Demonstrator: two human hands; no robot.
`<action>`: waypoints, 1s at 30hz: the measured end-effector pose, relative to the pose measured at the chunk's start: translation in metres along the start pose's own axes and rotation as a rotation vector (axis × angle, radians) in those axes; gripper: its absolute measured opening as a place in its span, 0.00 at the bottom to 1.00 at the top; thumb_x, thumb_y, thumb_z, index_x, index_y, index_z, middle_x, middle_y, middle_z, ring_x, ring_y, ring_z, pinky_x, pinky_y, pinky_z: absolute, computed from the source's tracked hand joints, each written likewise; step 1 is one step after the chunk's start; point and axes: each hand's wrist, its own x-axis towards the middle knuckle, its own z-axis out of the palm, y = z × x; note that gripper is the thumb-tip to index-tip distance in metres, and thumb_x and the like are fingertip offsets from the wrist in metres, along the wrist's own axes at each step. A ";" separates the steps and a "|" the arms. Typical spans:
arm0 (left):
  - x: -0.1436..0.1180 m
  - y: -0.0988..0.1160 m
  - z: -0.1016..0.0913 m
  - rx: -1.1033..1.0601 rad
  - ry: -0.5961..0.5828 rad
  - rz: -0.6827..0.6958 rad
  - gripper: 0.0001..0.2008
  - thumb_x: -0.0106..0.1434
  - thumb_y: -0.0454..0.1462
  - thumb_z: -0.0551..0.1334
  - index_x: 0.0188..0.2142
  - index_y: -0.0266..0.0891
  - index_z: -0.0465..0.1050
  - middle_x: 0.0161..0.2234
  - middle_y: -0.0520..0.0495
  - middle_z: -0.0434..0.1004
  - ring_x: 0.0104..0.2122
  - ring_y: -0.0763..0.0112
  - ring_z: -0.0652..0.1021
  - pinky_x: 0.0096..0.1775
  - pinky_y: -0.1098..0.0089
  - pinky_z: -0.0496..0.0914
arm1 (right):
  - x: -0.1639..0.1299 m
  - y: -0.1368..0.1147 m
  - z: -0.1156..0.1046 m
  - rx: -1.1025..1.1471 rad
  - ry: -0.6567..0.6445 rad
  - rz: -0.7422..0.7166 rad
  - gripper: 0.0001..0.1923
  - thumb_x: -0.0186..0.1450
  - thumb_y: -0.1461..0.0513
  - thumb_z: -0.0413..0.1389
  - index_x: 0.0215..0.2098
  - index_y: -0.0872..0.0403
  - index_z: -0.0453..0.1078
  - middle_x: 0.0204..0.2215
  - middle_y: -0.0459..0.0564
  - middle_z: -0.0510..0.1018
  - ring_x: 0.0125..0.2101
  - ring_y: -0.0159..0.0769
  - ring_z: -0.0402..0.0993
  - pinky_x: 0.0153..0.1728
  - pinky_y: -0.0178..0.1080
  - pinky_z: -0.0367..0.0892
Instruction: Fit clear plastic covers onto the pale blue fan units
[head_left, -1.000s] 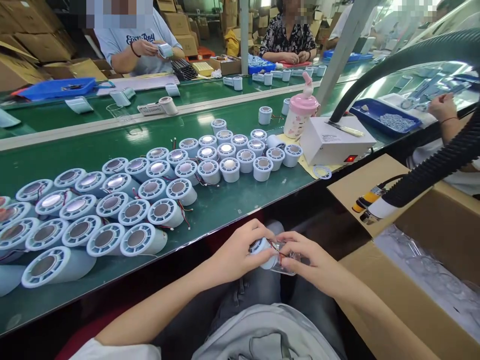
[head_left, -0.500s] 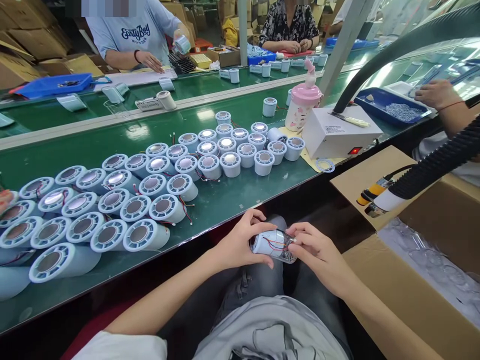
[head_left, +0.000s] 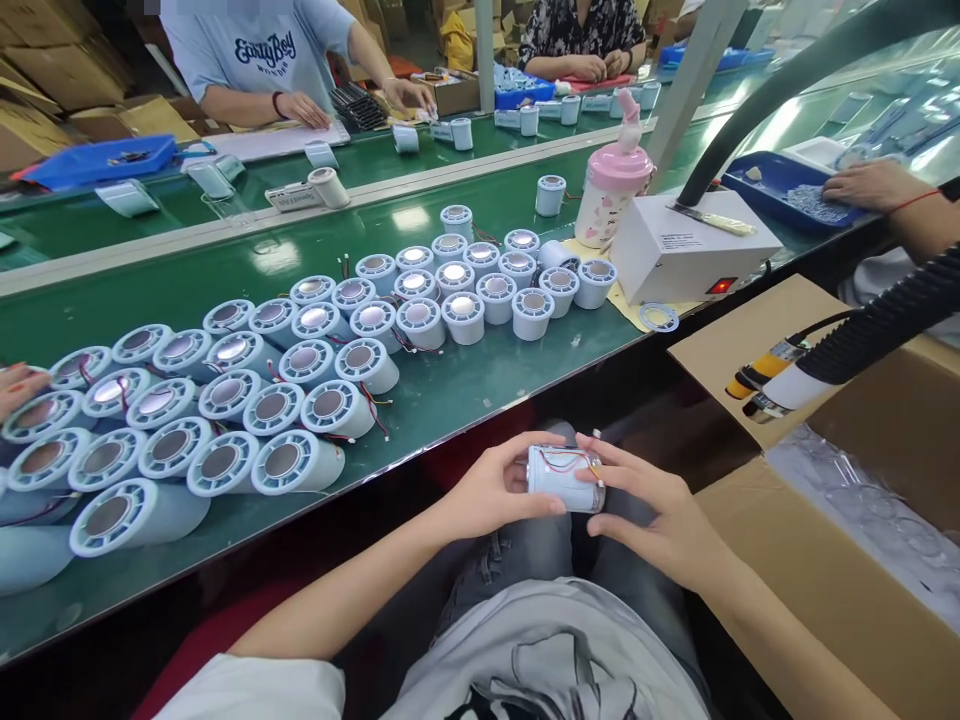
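Got a pale-blue cylinder [head_left: 571, 488] b/w my L & R fingers, over my lap, just off the near edge of the surface [head_left: 480, 385]. L fingers [head_left: 525, 441] clamped round its L end, thumb on the near side, rest along the far side. R fingers [head_left: 626, 478] spread: a couple touching at the wires [head_left: 553, 468] by the other end, thumb apart, lower. Step's prob. seating it in the clear cup [head_left: 598, 497] showing at that end & sorting wires; can't tell if it's fully home. Next move prob. calls for firm L hold + light R touch, so no wire gets pinched. More cyls [head_left: 279, 460] in rows beyond & L of my fingers; box [head_left: 780, 570] w/ clear parts [head_left: 862, 520] to their R.
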 end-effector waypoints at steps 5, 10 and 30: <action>-0.004 0.005 0.013 0.346 0.061 0.069 0.35 0.49 0.42 0.73 0.56 0.43 0.68 0.53 0.41 0.72 0.48 0.57 0.76 0.46 0.61 0.75 | 0.003 -0.015 0.010 0.006 0.122 0.131 0.08 0.63 0.54 0.59 0.34 0.50 0.73 0.52 0.53 0.73 0.49 0.47 0.71 0.42 0.43 0.70; -0.003 0.004 0.010 0.317 0.047 0.097 0.34 0.49 0.40 0.73 0.56 0.43 0.67 0.53 0.41 0.72 0.49 0.58 0.76 0.46 0.61 0.76 | 0.010 -0.017 0.008 0.160 0.162 0.221 0.11 0.63 0.56 0.59 0.25 0.52 0.71 0.44 0.53 0.73 0.47 0.44 0.70 0.38 0.38 0.70; -0.006 0.002 -0.002 -0.063 0.020 -0.019 0.32 0.49 0.36 0.73 0.53 0.41 0.68 0.51 0.42 0.73 0.47 0.63 0.76 0.48 0.64 0.72 | 0.008 -0.012 -0.003 0.178 -0.018 0.124 0.15 0.56 0.63 0.66 0.42 0.48 0.76 0.57 0.51 0.71 0.52 0.48 0.72 0.50 0.47 0.71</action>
